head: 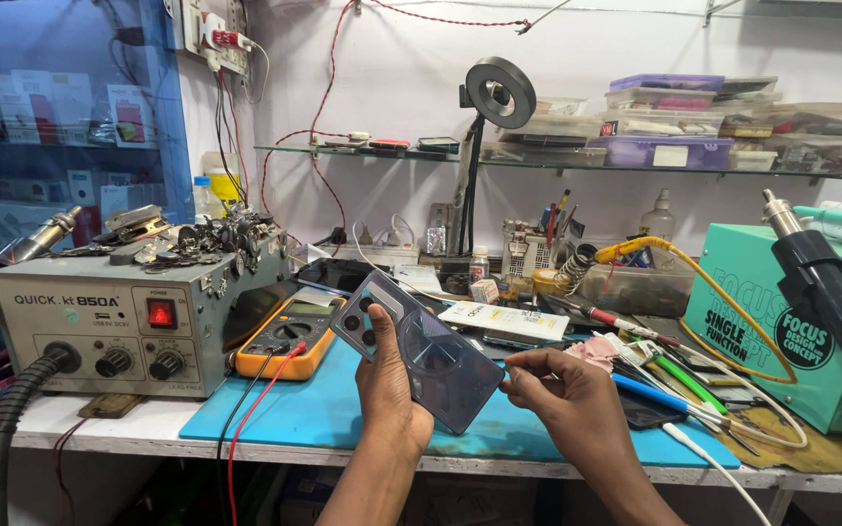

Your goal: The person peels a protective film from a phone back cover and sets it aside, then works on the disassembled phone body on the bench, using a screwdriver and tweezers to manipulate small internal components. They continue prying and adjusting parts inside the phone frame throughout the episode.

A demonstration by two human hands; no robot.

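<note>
Low in the middle of the frame, the left hand [390,385] is closed around the lower edge of a phone back cover [416,348], a dark translucent panel with round camera holes at its upper left end, held tilted above the blue mat [314,414]. Just right of it the right hand [562,390] has its fingers pinched together on the cover's right corner; whether it also holds a small tool I cannot tell.

The mat lies on the white worktop [119,424]. Left of the cover, at centre-left, sits a yellow multimeter [289,338] with red and black leads trailing down over the worktop edge. Further left stands a grey hot-air station [119,317], loose metal parts heaped on top, its black hose curling down the lower left corner. To the right a teal machine [762,312] fills the right edge, with tweezers, pens and a yellow cable [723,292] crowding the worktop between it and the right hand. A ring lamp [499,93] rises behind.
</note>
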